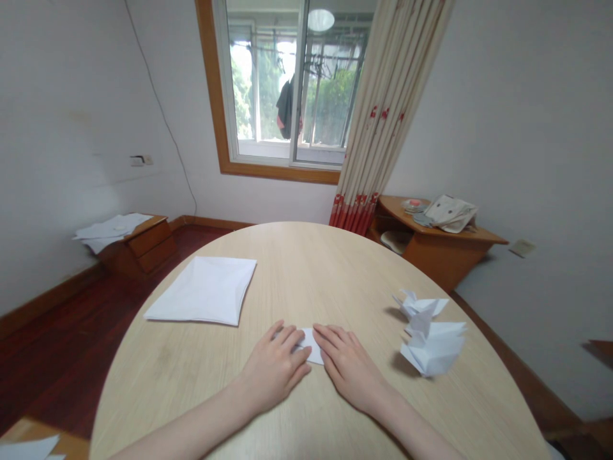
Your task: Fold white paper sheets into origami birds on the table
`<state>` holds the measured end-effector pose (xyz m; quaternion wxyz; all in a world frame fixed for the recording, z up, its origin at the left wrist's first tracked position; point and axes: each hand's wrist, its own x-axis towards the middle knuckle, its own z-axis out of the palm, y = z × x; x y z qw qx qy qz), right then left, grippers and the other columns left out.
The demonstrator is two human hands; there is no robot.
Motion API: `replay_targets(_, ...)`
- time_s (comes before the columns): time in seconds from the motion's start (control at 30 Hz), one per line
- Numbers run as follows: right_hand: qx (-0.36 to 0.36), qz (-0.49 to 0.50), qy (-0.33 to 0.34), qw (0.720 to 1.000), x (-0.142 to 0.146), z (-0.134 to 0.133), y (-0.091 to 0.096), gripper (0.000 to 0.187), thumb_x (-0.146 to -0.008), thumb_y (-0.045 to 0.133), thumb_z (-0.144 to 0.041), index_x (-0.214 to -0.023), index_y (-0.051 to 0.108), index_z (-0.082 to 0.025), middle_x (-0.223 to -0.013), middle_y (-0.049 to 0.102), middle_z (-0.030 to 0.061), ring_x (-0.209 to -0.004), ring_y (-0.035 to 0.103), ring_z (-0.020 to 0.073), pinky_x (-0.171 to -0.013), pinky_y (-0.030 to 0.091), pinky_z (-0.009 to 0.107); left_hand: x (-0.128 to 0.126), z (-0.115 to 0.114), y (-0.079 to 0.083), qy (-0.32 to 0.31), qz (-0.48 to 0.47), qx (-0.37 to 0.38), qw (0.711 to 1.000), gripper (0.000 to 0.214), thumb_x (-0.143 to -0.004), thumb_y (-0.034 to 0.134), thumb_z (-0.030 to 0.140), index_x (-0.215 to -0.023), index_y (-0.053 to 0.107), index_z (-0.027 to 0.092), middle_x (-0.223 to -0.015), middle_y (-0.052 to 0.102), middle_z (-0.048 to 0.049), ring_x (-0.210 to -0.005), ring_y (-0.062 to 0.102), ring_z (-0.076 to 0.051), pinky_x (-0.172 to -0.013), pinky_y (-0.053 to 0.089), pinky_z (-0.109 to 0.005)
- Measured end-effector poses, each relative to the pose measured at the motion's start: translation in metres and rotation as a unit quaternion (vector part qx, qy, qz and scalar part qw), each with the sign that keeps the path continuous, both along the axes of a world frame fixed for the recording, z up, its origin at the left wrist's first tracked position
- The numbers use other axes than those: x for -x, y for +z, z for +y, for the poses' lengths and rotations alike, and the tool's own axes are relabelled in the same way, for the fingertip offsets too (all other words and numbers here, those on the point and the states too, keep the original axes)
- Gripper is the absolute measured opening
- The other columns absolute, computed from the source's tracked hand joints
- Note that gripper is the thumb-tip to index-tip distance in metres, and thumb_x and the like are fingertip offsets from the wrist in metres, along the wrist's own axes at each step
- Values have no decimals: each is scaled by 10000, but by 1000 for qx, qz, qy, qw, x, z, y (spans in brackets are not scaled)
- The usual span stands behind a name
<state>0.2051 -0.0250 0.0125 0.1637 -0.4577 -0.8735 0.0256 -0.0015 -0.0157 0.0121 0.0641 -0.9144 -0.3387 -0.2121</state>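
A small folded piece of white paper (312,345) lies flat on the round wooden table (297,275), close to its near side. My left hand (275,361) is closed on the paper's left end, with bent fingers and the thumb against it. Over the right end, my right hand (347,364) keeps its fingers together and holds the paper down on the tabletop. Both hands cover much of the paper, so its full folded shape is hidden.
A stack of white paper sheets (205,291) lies at the table's left. Folded paper figures (433,345) stand on the right. Beyond the table are a low drawer cabinet (151,243), a corner cabinet (440,252) with a cloth bag (450,213), and a curtain (383,115).
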Motion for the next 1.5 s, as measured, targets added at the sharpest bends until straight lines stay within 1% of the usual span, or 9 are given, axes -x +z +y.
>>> replay_targets(0.13, -5, 7, 25, 1000, -1, -1, 7, 386, -929, 412, -142, -1282, 567, -147, -1306, 593, 114, -1192, 531, 254, -982, 447, 445, 1, 2, -4, 15, 4, -21, 1000, 236, -929, 549, 385, -1081, 644, 232, -1160, 622, -62, -1112, 534, -254, -1034, 325, -471)
replay_targets(0.3, -1, 31, 40, 999, -1, -3, 15, 352, -946, 408, -166, -1232, 614, -153, -1259, 630, 105, -1166, 558, 246, -976, 456, 438, -1, 1, -5, 39, 1, -28, 999, 276, -929, 542, 431, -1087, 657, 236, -1201, 619, -77, -1153, 519, -274, -1047, 306, -491)
replay_targets(0.63, -41, 63, 52, 996, -4, -2, 3, 313, -941, 420, -190, -1087, 695, -154, -1140, 695, 108, -1099, 598, 262, -933, 487, 436, 0, 0, 0, 81, -3, 6, 997, 339, -923, 523, 489, -1074, 683, 230, -1264, 596, -95, -1216, 484, -301, -1067, 300, -528)
replay_targets(0.83, -49, 95, 69, 992, -3, -4, 4, 297, -934, 417, -179, -1004, 706, -164, -1042, 727, 99, -1040, 631, 246, -893, 507, 408, 1, -3, 3, 103, 7, 22, 994, 462, -868, 534, 603, -1087, 691, 228, -1295, 585, -113, -1204, 497, -324, -1046, 329, -546)
replay_targets(0.97, -55, 108, 69, 990, -3, -5, 5, 273, -927, 419, -172, -957, 690, -160, -980, 730, 99, -992, 645, 241, -860, 521, 390, 1, -4, 7, 112, 14, 48, 992, 507, -826, 578, 625, -1108, 682, 217, -1301, 580, -119, -1215, 484, -331, -1061, 319, -546)
replay_targets(1.13, -84, 118, 59, 988, -4, -1, 4, 264, -931, 405, -145, -1000, 659, -158, -943, 718, 104, -907, 661, 214, -798, 545, 355, 0, -5, 10, 110, 31, 71, 991, 474, -843, 607, 552, -1193, 635, 235, -1332, 561, -89, -1194, 494, -317, -1060, 331, -526)
replay_targets(1.27, -100, 106, 59, 988, -6, 1, 0, 269, -930, 400, -128, -1034, 644, -167, -944, 725, 100, -881, 676, 208, -775, 553, 346, -2, -5, 5, 121, 71, 59, 988, 439, -901, 582, 429, -1279, 569, 207, -1326, 558, -103, -1158, 510, -309, -1049, 342, -514)
replay_targets(1.4, -99, 98, 67, 988, -8, 2, -4, 280, -925, 405, -130, -1057, 648, -170, -997, 728, 106, -919, 683, 210, -796, 551, 348, -3, -2, -3, 136, 104, 41, 984, 382, -921, 576, 270, -1293, 537, 190, -1243, 594, -105, -1065, 551, -277, -988, 399, -470)
replay_targets(1.5, -92, 98, 73, 988, -8, 1, -4, 288, -921, 407, -133, -1062, 655, -172, -1016, 728, 110, -933, 684, 209, -805, 548, 349, -1, 3, -7, 122, 89, 33, 988, 320, -936, 526, 177, -1256, 547, 186, -1153, 625, -86, -1020, 554, -257, -959, 416, -453)
